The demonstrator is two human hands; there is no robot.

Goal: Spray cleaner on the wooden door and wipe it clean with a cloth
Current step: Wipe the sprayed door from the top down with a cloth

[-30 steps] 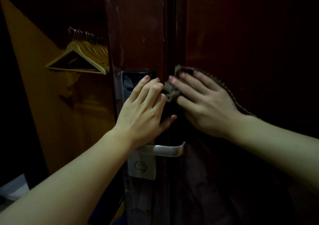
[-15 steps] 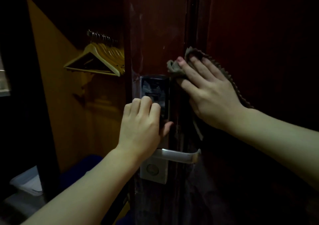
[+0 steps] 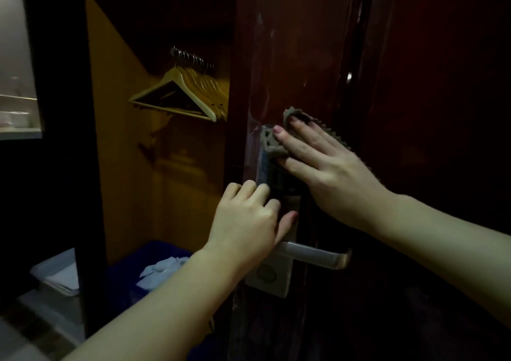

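Note:
The dark reddish wooden door fills the middle and right of the head view. It carries a dark electronic lock panel and a silver lever handle. My right hand lies flat, its straight fingers pressing a grey-brown cloth with a zigzag edge against the top of the lock panel. Most of the cloth is hidden under the hand. My left hand grips the door's edge beside the lower lock panel, fingers curled round the edge and thumb on the front. No spray bottle is in view.
Left of the door is an open wardrobe with several wooden hangers on a rail. Below are a blue bin holding crumpled white paper and a clear plastic container. A lit shelf is at the far left.
My right hand has carried the cloth leftward from the door's surface onto the top of the lock panel. My left hand slid down the panel and its fingers curled round the door's edge.

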